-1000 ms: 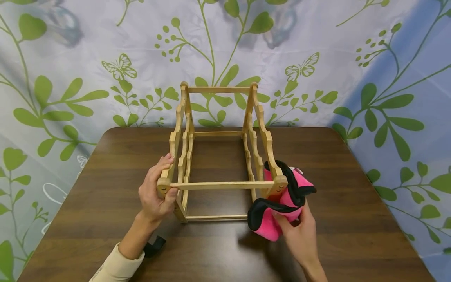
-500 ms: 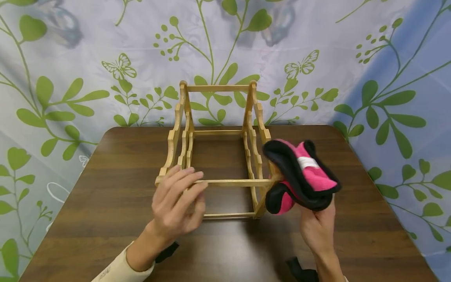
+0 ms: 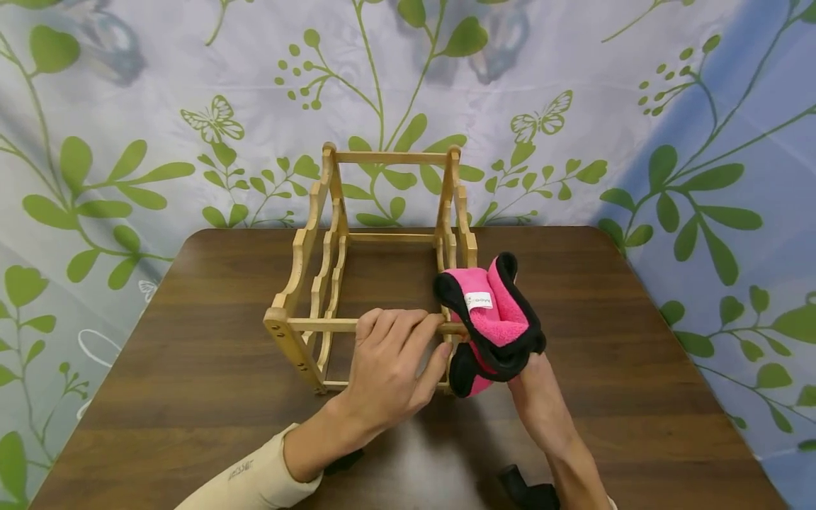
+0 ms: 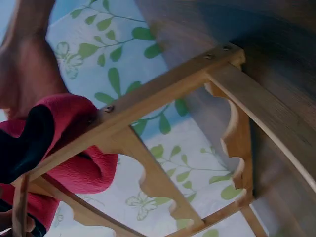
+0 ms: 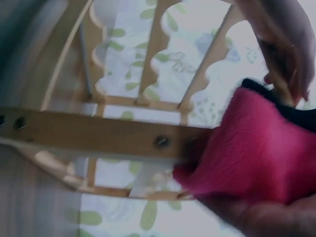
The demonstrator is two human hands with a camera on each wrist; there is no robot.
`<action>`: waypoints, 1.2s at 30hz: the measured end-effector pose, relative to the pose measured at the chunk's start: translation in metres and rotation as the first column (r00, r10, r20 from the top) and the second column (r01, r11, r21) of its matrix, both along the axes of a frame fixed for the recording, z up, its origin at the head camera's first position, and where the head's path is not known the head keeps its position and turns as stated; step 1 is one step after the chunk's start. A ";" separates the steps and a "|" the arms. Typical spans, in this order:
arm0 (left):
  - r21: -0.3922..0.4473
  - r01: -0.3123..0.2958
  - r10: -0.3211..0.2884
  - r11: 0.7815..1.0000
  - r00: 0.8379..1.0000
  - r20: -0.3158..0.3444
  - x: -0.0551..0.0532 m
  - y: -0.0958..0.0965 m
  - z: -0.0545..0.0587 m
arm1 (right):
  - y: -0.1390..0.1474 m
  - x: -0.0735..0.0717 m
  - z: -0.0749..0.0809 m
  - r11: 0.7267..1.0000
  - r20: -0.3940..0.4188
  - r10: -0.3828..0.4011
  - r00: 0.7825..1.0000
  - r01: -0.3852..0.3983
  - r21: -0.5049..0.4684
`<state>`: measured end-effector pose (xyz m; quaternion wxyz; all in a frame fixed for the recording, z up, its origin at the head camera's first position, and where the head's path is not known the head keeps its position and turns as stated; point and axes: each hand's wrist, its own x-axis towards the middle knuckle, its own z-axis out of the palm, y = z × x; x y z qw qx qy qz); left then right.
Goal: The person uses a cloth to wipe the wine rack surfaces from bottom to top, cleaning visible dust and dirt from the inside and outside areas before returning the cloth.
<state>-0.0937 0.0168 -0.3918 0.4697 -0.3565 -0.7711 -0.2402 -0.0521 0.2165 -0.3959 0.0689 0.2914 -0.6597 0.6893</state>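
Observation:
A slatted wooden rack (image 3: 321, 325) with scalloped side rails stands on the table. My left hand (image 3: 395, 365) grips its front top bar from above, fingers curled over the bar near the right end. A pink cloth (image 3: 506, 319) with black edging and a white label is bunched over the rack's front right corner. My right hand (image 5: 281, 217) holds this cloth from below and outside, pressed round the corner post; in the head view the cloth hides most of its fingers. In the left wrist view pink folds (image 4: 84, 173) lie on both sides of the post.
The dark wooden table (image 3: 191, 354) reaches back to a hanging fabric backdrop (image 3: 255, 64) with green leaves and butterflies. A black bent piece (image 3: 528, 489) shows near the front by the right forearm, and another dark piece (image 3: 344, 462) beneath the left wrist.
My left hand has left the front left corner and moved right along the front bar. The cloth, in my right hand, has moved up the right post onto its top corner. The rack has turned slightly.

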 end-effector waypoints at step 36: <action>0.358 0.242 -0.217 0.902 0.970 -0.109 -0.017 -0.017 -0.002 | -0.059 -0.070 0.022 0.902 0.316 -0.295 0.902 0.372 -0.218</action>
